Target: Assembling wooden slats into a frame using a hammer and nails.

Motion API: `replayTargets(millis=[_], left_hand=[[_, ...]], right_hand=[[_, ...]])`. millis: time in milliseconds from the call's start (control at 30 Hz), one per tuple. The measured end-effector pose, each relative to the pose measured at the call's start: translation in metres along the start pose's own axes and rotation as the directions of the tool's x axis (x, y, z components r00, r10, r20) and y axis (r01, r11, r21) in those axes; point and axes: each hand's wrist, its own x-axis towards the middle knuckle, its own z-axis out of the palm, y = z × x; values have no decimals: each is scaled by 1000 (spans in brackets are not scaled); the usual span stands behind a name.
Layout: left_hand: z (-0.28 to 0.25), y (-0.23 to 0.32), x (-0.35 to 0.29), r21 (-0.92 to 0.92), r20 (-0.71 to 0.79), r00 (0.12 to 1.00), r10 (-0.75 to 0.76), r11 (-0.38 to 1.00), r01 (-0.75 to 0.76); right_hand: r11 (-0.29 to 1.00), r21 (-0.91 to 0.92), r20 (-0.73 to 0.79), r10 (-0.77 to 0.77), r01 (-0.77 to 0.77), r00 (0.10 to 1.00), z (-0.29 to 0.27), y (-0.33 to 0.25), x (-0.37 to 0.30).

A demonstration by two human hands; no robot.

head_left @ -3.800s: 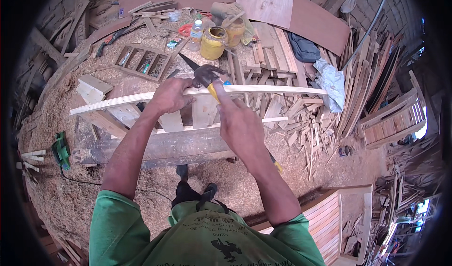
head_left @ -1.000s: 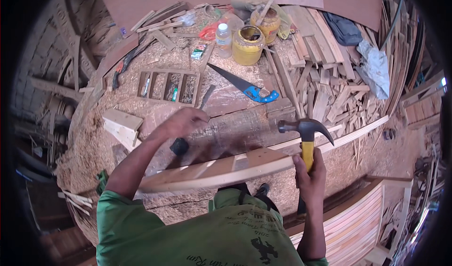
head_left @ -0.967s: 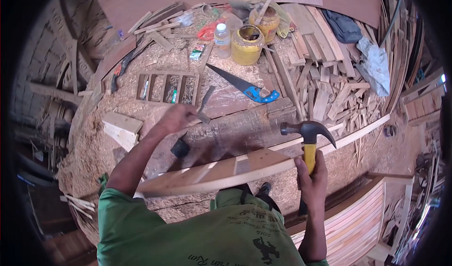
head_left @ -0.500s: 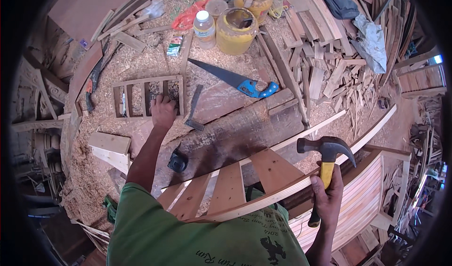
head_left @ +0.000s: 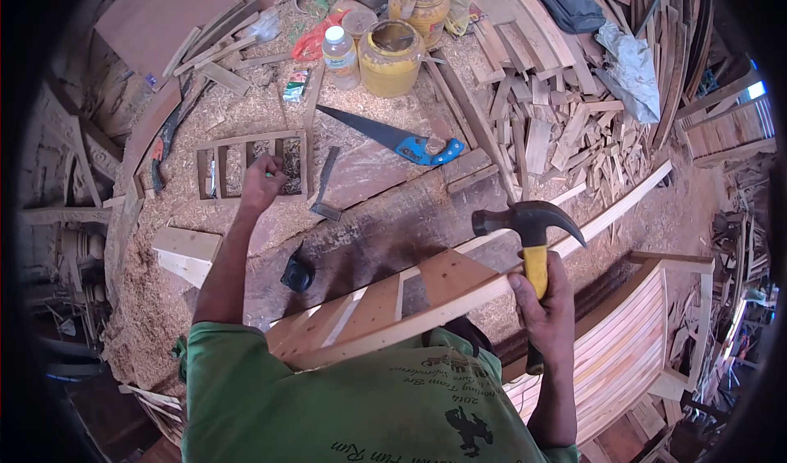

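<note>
My right hand [head_left: 548, 311] grips a claw hammer [head_left: 534, 254] by its yellow and black handle, the dark head upward. My left hand [head_left: 261, 183] is over a wooden compartment box [head_left: 309, 166], fingers curled together; whatever they hold is too small to make out. Small dark bits lie in the box's right compartments. Across my front leans a curved wooden frame with slats [head_left: 352, 320], its long pale rail passing by my right hand. A black tape measure [head_left: 297, 274] sits on the bench between the box and the frame.
A blue-handled handsaw [head_left: 430, 150] and a try square [head_left: 326, 184] lie beyond the bench beam [head_left: 369, 225]. Yellow jars [head_left: 392, 65] and a white-capped bottle [head_left: 340, 57] stand at the back. Wood offcuts [head_left: 566, 127] are piled on the right; sawdust covers much of the surface.
My left hand has lifted out of the box's compartment and drawn back slightly toward me. The hammer has moved a little left and up with my right hand; the whole view has shifted.
</note>
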Motion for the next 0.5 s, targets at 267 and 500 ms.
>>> replayTargets(millis=[267,500], left_hand=[[-110,201,-66,-526,7,979,-202,832,175],[-59,343,-170,-740,-166,968,-190,673,5]], right_hand=[[952,-120,76,-274,281,959,5,29,21],[883,-81,36,-462,463,886,9,43,33]])
